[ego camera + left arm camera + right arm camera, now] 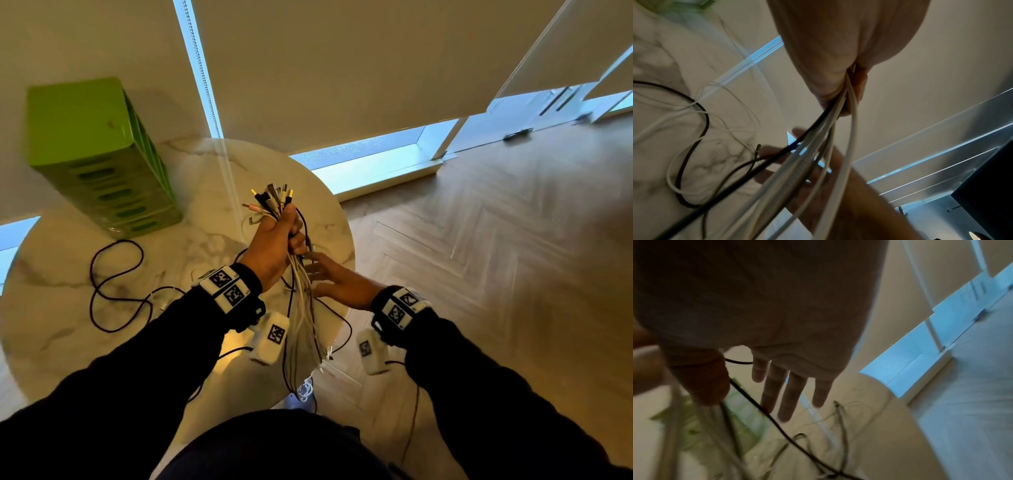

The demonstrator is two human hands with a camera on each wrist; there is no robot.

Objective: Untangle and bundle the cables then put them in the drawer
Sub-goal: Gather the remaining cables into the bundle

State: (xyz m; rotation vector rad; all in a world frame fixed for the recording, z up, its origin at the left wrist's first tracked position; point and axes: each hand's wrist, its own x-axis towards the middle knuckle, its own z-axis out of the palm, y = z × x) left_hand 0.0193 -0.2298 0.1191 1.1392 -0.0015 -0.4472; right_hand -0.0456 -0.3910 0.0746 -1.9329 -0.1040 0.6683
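Green drawer unit (102,157): upright at the marble table's (205,178) far left. Black cable (116,284) loops lie before its front; bare tabletop open to its right.

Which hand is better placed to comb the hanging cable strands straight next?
Probably the right hand: its fingers are straight and free, right beside the hanging cables. The left hand is occupied gripping the bunch just below the plug ends, so it should hold.
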